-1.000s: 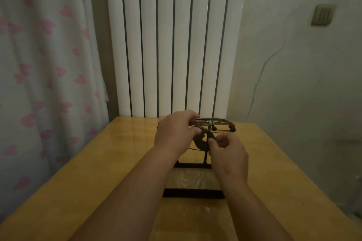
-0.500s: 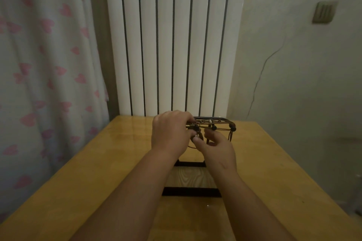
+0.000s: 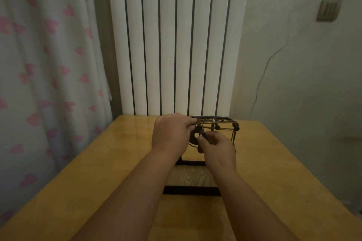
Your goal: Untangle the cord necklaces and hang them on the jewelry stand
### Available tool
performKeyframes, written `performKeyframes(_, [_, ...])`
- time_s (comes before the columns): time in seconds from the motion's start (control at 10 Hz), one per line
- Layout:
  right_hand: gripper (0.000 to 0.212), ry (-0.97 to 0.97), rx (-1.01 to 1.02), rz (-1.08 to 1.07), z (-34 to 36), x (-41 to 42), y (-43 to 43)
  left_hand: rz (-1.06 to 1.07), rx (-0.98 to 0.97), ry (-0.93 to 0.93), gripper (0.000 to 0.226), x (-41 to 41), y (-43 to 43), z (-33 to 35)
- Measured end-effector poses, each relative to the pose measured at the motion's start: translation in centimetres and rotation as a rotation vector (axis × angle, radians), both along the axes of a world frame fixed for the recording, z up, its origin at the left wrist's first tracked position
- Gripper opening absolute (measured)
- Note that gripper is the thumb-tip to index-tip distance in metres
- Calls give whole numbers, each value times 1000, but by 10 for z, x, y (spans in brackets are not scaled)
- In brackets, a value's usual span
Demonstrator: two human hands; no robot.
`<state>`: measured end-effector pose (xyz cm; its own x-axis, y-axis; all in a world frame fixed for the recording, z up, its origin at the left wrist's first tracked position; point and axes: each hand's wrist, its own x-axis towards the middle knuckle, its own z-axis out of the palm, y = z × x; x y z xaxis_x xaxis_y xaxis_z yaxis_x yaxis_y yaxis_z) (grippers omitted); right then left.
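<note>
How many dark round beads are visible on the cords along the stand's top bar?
3 dark beads: one by the left hand, one above the right hand, one at the top bar's right end. Hands may hide more.

Two hands at centre frame, the left hand [image 3: 172,133] and the right hand [image 3: 217,148]. One jewelry stand [image 3: 192,190]. Cord necklaces [image 3: 221,123], too tangled to count. Three dark beads [image 3: 217,127], one pale bead [image 3: 213,121]. One table [image 3: 98,172], one curtain [image 3: 49,64] at left, one radiator [image 3: 176,45], one wall plate [image 3: 329,10] upper right.
</note>
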<state>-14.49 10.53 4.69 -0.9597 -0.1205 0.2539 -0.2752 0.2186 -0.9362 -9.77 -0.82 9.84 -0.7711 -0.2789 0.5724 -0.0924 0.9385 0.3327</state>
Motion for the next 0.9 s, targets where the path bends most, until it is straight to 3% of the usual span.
performKeyframes(0.2, [12, -14, 20, -1, 0, 0, -1, 60, -101, 10, 30, 2, 1, 1])
performKeyframes(0.5, [37, 31, -20, -73, 1, -1, 3, 93, -59, 38, 36, 5, 4, 2])
performKeyframes(0.7, [26, 48, 46, -109, -1, -2, 3, 68, -36, 28, 34, 8, 3, 0])
performKeyframes(0.9, [20, 81, 50, -151, 3, 5, 7, 59, -54, 3, 45, 17, 6, 1])
